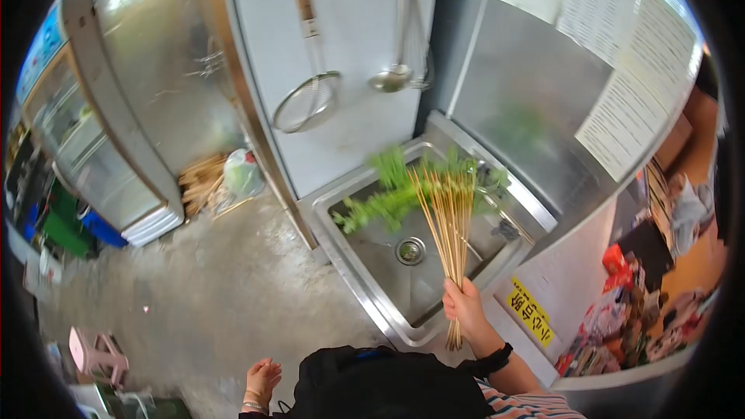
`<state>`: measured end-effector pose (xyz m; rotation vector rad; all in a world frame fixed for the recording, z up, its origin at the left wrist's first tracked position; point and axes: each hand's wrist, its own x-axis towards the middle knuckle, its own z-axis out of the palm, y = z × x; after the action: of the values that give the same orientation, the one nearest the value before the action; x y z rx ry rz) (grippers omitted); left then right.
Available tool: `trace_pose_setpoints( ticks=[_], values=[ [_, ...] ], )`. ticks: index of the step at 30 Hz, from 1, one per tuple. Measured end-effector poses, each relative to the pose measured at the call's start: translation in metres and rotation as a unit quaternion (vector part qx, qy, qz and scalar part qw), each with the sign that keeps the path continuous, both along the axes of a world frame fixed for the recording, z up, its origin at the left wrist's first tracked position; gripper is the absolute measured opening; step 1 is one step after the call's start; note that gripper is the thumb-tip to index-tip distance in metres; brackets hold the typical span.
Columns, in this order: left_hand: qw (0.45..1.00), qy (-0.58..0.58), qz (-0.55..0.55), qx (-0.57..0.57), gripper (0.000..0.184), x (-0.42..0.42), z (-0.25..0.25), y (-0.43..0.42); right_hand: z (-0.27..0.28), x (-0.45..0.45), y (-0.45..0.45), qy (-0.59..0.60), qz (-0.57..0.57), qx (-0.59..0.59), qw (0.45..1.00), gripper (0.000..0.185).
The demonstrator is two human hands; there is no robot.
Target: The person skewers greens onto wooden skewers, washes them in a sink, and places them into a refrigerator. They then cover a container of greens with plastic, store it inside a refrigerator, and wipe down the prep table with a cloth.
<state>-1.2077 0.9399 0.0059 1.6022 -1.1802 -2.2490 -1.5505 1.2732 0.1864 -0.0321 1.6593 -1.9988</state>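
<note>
A bundle of thin bamboo skewers (448, 213) is gripped near its lower end by my right hand (462, 302), fingers wrapped round it. The skewers' far ends reach over a stainless steel sink (372, 292). Leafy greens (388, 198) lie across the sink's far side and around the skewer tips; whether they are threaded on the skewers I cannot tell. My left hand (264, 376) hangs low beside my body, away from the sink, its fingers loosely curled and apart with nothing visible in them.
A mesh strainer (309, 101) and a ladle (390, 77) hang on the panel behind the sink. A drain (410, 251) shows in the basin. At left are a glass-door fridge (93, 132), a plastic bag (244, 174) beside loose sticks, and a pink stool (98, 353).
</note>
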Motion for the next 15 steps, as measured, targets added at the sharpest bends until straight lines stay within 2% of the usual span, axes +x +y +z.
trace_pose_setpoints(
  ticks=[1,3,5,9,11,12,14,15],
  values=[
    [1.000,0.001,0.017,0.001,0.021,0.019,-0.014,0.002,-0.011,-0.004,-0.001,-0.042,-0.005,0.025,0.999,0.016],
    [0.995,-0.065,0.063,0.044,0.022,0.055,-0.041,0.008,-0.017,-0.010,-0.009,-0.026,-0.006,0.022,0.999,0.017],
    [0.992,-0.073,0.086,0.063,0.023,0.082,-0.058,0.015,-0.017,-0.010,-0.008,-0.018,-0.023,0.023,0.999,0.019],
    [0.982,-0.089,0.128,0.109,0.025,0.117,-0.092,0.018,0.029,-0.018,-0.014,0.039,-0.028,0.013,0.999,0.020],
    [0.981,-0.110,0.131,0.095,0.024,0.124,-0.104,0.023,0.052,-0.016,-0.021,0.081,-0.047,-0.016,0.995,0.017],
    [0.979,-0.134,0.128,0.080,0.024,0.130,-0.107,0.026,0.048,-0.019,-0.017,0.064,-0.056,-0.050,0.995,0.019],
    [0.978,-0.090,0.150,0.114,0.026,0.136,-0.117,0.024,0.025,-0.027,-0.010,0.044,-0.091,-0.095,0.990,0.021],
    [0.980,-0.148,0.117,0.057,0.024,0.127,-0.112,0.027,0.016,-0.027,-0.009,0.042,-0.124,-0.104,0.986,0.020]
  ],
)
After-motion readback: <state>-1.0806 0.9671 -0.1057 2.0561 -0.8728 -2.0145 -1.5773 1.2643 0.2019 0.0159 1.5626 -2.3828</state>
